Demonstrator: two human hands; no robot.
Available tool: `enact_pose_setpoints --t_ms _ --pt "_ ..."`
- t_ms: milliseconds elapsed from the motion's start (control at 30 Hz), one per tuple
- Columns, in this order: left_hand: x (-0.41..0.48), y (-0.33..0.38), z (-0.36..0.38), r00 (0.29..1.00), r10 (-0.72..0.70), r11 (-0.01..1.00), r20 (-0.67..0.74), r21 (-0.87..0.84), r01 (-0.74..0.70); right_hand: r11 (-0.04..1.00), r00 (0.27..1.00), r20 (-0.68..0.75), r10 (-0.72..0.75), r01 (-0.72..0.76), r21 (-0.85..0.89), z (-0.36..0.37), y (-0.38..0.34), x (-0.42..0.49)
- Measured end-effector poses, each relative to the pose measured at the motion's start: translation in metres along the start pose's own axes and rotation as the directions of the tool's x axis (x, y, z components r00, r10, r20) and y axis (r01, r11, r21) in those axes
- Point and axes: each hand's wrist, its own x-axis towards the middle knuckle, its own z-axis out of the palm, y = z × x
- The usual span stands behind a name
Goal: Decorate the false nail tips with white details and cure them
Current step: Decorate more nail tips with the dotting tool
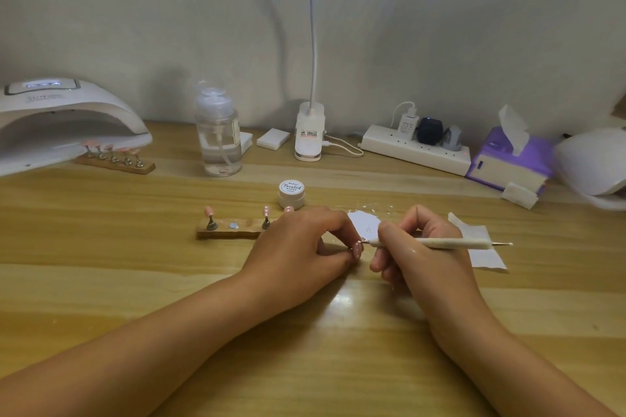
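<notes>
My left hand (pixel 305 244) pinches a pink false nail tip (pixel 357 249) on its stand, low over the table. My right hand (pixel 416 247) grips a white dotting pen (pixel 440 242) like a pencil, its fine tip touching the nail tip. Behind my left hand lies a wooden holder (pixel 230 230) with pink tips on metal stands and one bare magnet spot. A white gel pot (pixel 291 193) stands closed behind it. A paper palette (pixel 364 225) with white smears lies between my hands. A second wooden holder (pixel 115 164) with several pink tips sits at the mouth of the white curing lamp (pixel 64 125) at the far left.
A clear pump bottle (pixel 219 135), cotton pads (pixel 272 138), a clip lamp base (pixel 309 132) and a power strip (pixel 416 149) line the back wall. A purple tissue box (pixel 508 159) and another white lamp (pixel 592 162) stand at the right. A tissue sheet (pixel 481 247) lies under my right hand.
</notes>
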Motion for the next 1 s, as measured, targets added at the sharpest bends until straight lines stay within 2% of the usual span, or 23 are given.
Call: enact_pose_setpoints --t_ms 233,533,600,667,800,1000 --pt "0.0 0.001 -0.001 1.0 0.011 1.0 -0.003 0.005 -0.011 0.999 1.0 0.013 -0.019 0.019 -0.048 0.0 0.003 0.001" --pt "0.0 0.003 -0.002 1.0 -0.004 1.0 0.006 -0.018 0.004 0.992 0.989 -0.136 -0.059 0.074 0.102 -0.008 0.005 0.006" --pt "-0.001 0.004 -0.002 1.0 -0.014 1.0 0.01 -0.012 0.014 0.988 0.974 -0.174 -0.143 0.15 0.024 -0.014 0.004 0.011" --pt "-0.001 0.004 -0.002 1.0 -0.025 1.0 0.013 0.006 0.024 0.975 0.966 -0.146 -0.215 0.203 -0.095 -0.018 0.003 0.014" --pt "0.0 0.005 -0.002 0.999 -0.042 0.999 0.009 0.016 0.042 0.935 0.991 -0.049 -0.125 0.102 -0.341 -0.022 0.007 0.017" --pt "0.0 0.006 -0.002 0.999 -0.04 0.999 0.008 0.011 0.04 0.918 0.996 -0.055 -0.074 0.047 -0.395 -0.023 0.01 0.018"
